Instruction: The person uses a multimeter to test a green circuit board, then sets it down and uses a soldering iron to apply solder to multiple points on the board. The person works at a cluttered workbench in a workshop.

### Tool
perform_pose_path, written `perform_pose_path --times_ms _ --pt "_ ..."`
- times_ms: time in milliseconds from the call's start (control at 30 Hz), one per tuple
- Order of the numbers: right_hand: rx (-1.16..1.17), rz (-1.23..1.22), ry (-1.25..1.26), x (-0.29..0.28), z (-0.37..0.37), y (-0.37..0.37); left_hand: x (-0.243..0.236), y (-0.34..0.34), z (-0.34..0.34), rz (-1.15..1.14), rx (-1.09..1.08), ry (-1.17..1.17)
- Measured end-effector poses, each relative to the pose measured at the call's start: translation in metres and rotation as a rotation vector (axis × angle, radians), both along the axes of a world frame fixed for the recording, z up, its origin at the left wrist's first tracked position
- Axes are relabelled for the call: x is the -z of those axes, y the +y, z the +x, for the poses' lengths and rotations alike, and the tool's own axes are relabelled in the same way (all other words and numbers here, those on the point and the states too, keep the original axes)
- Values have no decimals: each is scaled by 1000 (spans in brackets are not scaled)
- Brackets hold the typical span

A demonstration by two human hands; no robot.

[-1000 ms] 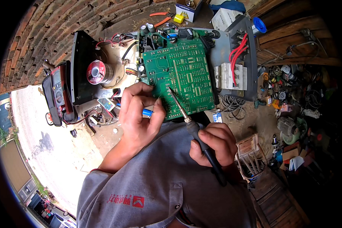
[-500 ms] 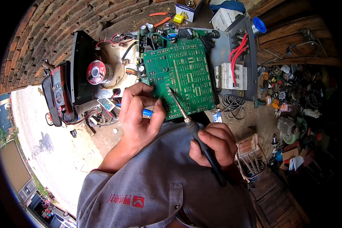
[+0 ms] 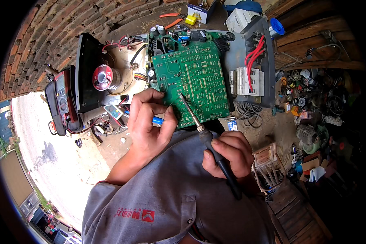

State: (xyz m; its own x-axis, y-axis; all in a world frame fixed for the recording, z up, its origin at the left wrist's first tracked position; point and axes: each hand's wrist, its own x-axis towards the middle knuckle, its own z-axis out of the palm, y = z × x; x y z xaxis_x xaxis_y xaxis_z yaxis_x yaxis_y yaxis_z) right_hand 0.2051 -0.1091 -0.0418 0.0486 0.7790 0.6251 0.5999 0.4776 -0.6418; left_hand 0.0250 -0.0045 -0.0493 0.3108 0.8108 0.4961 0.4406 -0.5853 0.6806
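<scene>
My left hand (image 3: 148, 120) is closed at the lower-left edge of a green circuit board (image 3: 197, 77), with a thin wire (image 3: 171, 105) seemingly pinched between thumb and finger and a blue cylinder (image 3: 157, 120) showing beside them. My right hand (image 3: 227, 154) grips a soldering iron (image 3: 205, 138), its metal tip on the board left of centre. Underneath lies a second board with capacitors (image 3: 154, 30). A spool of solder (image 3: 105, 79) sits to the left in the opened metal housing (image 3: 85, 73).
A multimeter in a case (image 3: 61, 101) is at left. Orange-handled tools (image 3: 171, 15), boxes (image 3: 240, 20) and a blue spool (image 3: 276, 27) lie beyond the housing. At right are red cables (image 3: 256, 53), a motor (image 3: 307, 136), heaped parts and a wooden chair (image 3: 264, 158).
</scene>
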Motion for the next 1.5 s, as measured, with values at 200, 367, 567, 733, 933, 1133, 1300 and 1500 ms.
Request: perform_pose_path --times_ms 200,367,567,733,933,1133,1300,1500 --pt "-5 5 4 0 0 1 0 0 0 0 1 -7" --pt "-1 5 7 0 0 1 0 0 1 5 0 -5" --pt "0 8 21 0 1 -1 1 0 -1 -11 4 -10" --pt "53 89 177 -1 7 -7 2 0 -7 -52 -2 -38" --pt "49 49 161 -2 23 -13 7 -8 -21 -244 -15 -167" --pt "-3 7 183 1 14 -12 10 -12 -27 -489 78 -415" --pt "-12 -18 152 2 5 -6 9 -11 -26 -542 112 -470" --pt "-15 -44 160 0 2 -2 12 -11 -27 -532 109 -454"
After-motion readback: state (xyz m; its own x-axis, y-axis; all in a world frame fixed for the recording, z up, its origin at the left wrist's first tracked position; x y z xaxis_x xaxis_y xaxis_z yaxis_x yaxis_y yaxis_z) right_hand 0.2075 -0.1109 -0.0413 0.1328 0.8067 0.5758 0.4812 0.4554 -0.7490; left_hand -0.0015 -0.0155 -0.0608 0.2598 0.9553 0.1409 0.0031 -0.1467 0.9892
